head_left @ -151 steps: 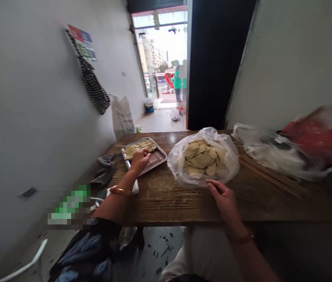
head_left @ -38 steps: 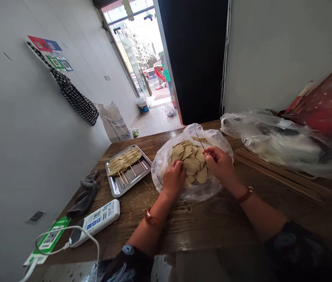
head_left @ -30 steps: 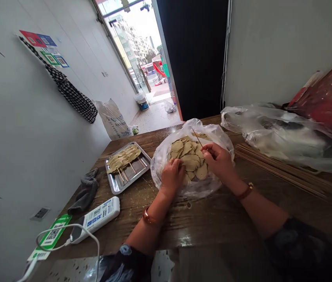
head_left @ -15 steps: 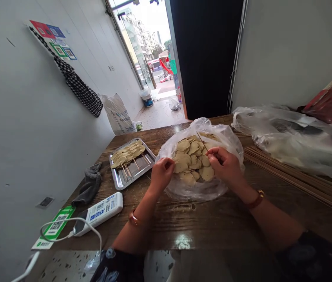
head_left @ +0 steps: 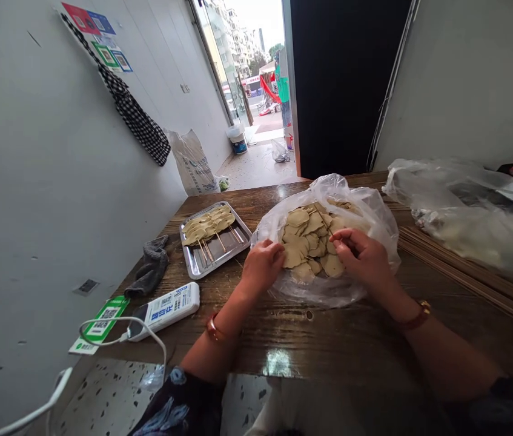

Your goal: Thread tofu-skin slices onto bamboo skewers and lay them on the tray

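Observation:
Pale, flat, thin slices of food lie heaped in an open clear plastic bag on the wooden table. My right hand pinches a thin wooden skewer near one end, its other end pointing up and away over the pile. At the left edge of the heap is my left hand, fingers closed against the slices; what they grip is hidden. Left of the bag, a metal tray holds several skewers threaded with similar slices, bare stick ends toward me.
Long wooden skewers lie in a bundle at right, beside crumpled plastic bags. A grey cloth, a white device with a cable and a green code card are at left. A doorway opens beyond the table.
The view has shifted, so most things appear farther right. My left hand has turned more knuckles-up and closed against the slices. The skewer stays in my right hand, tipped slightly lower.

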A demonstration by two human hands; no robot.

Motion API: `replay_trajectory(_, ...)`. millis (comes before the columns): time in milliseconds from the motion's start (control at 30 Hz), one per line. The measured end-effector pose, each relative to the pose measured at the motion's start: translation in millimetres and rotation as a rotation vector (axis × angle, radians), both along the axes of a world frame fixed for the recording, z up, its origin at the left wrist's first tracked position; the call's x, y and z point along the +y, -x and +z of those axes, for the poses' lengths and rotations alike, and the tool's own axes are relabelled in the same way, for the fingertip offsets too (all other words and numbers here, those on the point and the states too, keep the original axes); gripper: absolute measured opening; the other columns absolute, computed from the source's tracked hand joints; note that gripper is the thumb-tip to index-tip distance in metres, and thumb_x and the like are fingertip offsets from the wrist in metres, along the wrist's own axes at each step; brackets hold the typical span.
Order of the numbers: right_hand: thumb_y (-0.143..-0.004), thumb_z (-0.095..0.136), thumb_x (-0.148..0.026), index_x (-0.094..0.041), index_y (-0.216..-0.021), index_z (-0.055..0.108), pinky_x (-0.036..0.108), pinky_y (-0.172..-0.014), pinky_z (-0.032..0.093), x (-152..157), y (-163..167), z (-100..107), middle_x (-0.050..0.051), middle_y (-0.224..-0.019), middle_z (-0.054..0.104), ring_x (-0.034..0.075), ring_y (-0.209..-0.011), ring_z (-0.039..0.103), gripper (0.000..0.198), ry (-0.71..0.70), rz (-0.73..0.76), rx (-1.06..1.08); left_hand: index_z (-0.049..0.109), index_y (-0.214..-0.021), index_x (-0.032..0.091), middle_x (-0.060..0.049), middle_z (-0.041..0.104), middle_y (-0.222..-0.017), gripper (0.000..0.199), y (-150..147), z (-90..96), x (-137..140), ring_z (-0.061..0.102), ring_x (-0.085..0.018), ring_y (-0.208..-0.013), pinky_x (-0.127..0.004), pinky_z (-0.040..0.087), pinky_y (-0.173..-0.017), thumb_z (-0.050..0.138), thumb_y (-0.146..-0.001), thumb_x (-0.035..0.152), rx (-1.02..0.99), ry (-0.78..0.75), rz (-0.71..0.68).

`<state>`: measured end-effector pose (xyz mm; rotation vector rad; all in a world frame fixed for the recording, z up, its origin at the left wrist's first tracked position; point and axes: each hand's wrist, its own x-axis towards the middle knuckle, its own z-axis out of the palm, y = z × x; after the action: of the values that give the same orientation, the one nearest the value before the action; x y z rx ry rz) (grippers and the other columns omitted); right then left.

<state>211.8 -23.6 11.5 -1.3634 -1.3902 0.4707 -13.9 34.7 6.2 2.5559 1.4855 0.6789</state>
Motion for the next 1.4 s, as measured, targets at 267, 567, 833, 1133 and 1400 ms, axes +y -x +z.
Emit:
replay_trajectory(267,-0.083,0.052,-0.025,-0.015,-0.101,0.070,0.022,-0.048,0.033,-8,13,3,-0.005,-0.055,0.048,0.010,-0.048,0.042,0.028,0.031,0.186,-0.110,0.066,-0.099,0.019,-0.004,0.063,-0.082,0.022,-1,-3.2,-4,0.058,-0.019,-0.082,-0.032,0.045,-0.078,0.059,-0.078,0.016,0.061,0.038,0.053)
replay_trajectory(567,-0.088,0.051,-0.030,-0.017,-0.103,0.071,0.023,-0.047,0.035,-7,24,-13,-0.002,-0.058,0.060,0.011,-0.047,0.045,0.028,0.086,0.271,-0.183,0.067,-0.090,0.020,-0.005,0.064,-0.086,0.012,4,-4.6,-5,0.059,-0.020,-0.083,-0.033,0.044,-0.077,0.062,-0.080,0.023,0.116,0.022,0.062)
replay_trajectory(833,-0.088,0.052,-0.031,-0.017,-0.102,0.071,0.023,-0.049,0.038,-3,23,-21,-0.002,-0.060,0.060,0.011,-0.049,0.049,0.027,0.109,0.280,-0.213,0.064,-0.086,0.017,-0.006,0.064,-0.083,0.007,5,-1.2,-7,0.059,-0.020,-0.081,-0.032,0.045,-0.075,0.058,-0.082,0.019,0.155,0.054,0.052)
replay_trajectory(1133,-0.086,0.052,-0.024,-0.018,-0.099,0.072,0.023,-0.053,0.041,-4,25,-19,0.000,-0.070,0.067,0.012,-0.053,0.052,0.025,0.093,0.264,-0.231,0.063,-0.103,0.017,-0.008,0.063,-0.092,0.021,3,1.9,-14,0.060,-0.020,-0.087,-0.033,0.047,-0.081,0.048,-0.090,0.022,0.089,-0.063,-0.183)
replay_trajectory(1400,-0.086,0.051,-0.027,-0.018,-0.099,0.072,0.023,-0.052,0.040,-3,24,-20,-0.001,-0.063,0.064,0.012,-0.051,0.050,0.026,0.097,0.256,-0.259,0.065,-0.086,0.018,-0.004,0.063,-0.078,0.010,3,4.4,-12,0.057,-0.016,-0.069,-0.027,0.044,-0.066,0.059,-0.079,0.020,0.096,0.182,0.037)
